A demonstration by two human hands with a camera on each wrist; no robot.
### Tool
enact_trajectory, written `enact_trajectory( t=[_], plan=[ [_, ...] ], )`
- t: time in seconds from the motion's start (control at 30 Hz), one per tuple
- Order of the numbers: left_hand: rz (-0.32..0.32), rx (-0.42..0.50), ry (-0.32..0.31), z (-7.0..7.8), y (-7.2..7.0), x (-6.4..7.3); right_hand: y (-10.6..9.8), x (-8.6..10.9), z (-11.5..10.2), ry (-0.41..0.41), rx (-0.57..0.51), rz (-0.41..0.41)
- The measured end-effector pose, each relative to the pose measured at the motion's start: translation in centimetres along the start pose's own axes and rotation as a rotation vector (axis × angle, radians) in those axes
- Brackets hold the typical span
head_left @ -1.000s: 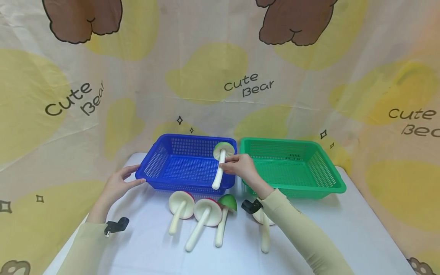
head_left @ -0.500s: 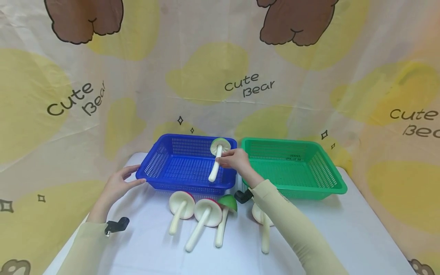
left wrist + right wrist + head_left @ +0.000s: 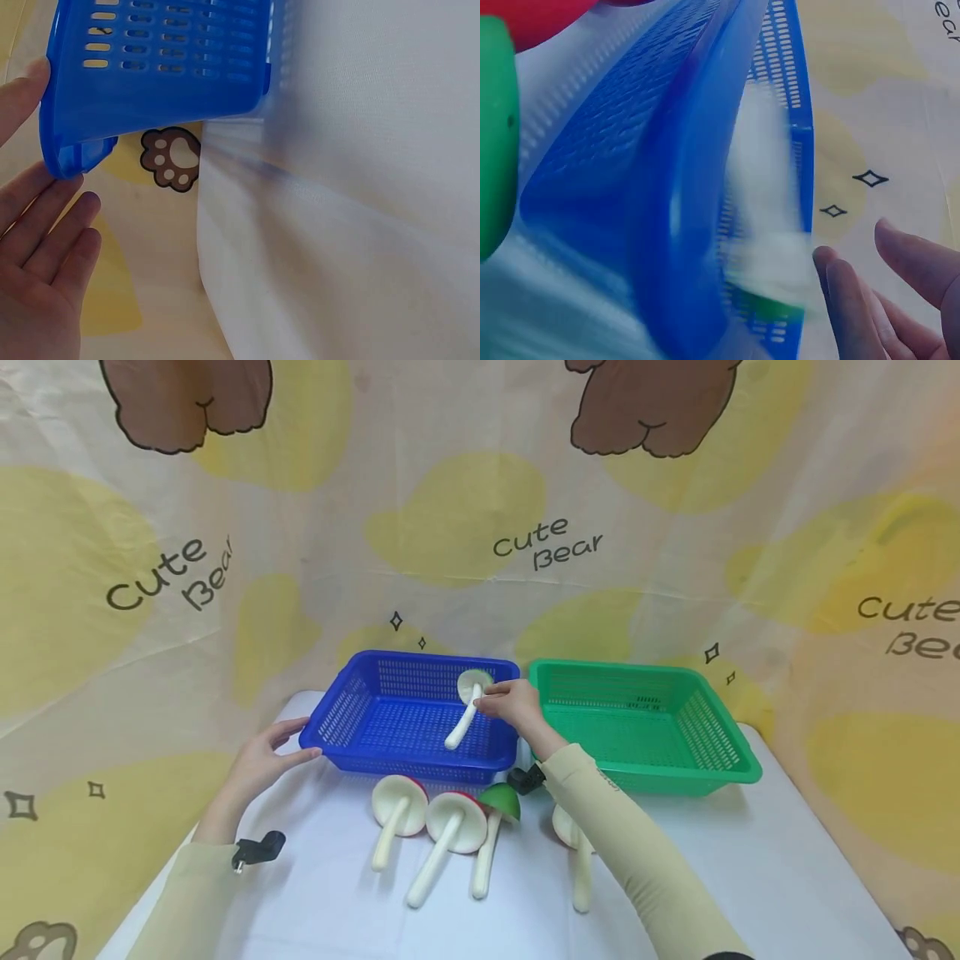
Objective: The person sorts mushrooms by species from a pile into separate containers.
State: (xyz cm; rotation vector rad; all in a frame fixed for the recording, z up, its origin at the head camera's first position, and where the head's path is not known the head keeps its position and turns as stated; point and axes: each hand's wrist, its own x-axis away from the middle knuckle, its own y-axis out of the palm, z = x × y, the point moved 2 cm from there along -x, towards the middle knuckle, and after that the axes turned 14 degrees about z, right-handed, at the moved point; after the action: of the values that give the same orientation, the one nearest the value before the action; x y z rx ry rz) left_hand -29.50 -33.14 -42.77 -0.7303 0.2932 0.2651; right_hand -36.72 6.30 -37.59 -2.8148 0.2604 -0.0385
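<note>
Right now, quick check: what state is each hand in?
Left hand: open, touching the rim of the blue basket.
Right hand: open, holding nothing; the green-capped mushroom is clear of it.

the right hand [image 3: 517, 703] has moved left and farther out over the blue basket [image 3: 397, 718]; its fingers, earlier pinching the green-capped mushroom [image 3: 467, 714], stand apart from it in the right wrist view; the mushroom has shifted left, leans more, and shows less green.
</note>
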Motion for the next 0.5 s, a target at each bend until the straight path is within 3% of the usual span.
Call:
enact_trajectory(
  t=[0.27,0.5],
  plan=[
    [0.006,0.006,0.012,0.0,0.0,-0.1,-1.5,0.7,0.7,0.011,-0.012,0.006],
    [0.007,0.006,0.016,0.0,0.0,-0.1,-2.6,2.8,0.8,-0.010,-0.026,-0.021]
  ],
)
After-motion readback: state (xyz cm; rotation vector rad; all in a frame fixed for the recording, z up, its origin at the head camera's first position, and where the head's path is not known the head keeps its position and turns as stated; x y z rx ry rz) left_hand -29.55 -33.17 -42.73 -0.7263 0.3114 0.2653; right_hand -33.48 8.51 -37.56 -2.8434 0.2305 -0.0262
